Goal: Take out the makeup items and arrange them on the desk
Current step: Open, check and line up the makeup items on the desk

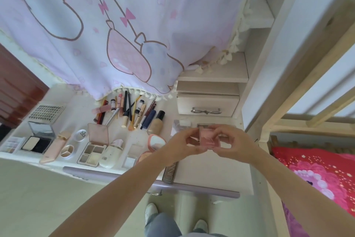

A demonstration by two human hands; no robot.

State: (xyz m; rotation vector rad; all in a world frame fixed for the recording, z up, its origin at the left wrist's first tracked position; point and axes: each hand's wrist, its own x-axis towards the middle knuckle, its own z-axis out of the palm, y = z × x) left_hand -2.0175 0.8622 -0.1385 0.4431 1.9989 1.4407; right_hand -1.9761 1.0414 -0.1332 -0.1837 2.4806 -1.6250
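Currently: pink compact (208, 136), pinched between left hand (185, 143) and right hand (233, 143), above bench (211, 171) at 3 o'clock of laid-out makeup (134, 113). Step: arranging. Next, likely: setting down on bare patch, 6 o'clock of drawer (207, 105).

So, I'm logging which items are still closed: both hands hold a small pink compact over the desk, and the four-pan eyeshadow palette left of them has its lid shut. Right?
Not quite: the head view shows the eyeshadow palette with its lid open. The left hand and right hand do hold the pink compact.
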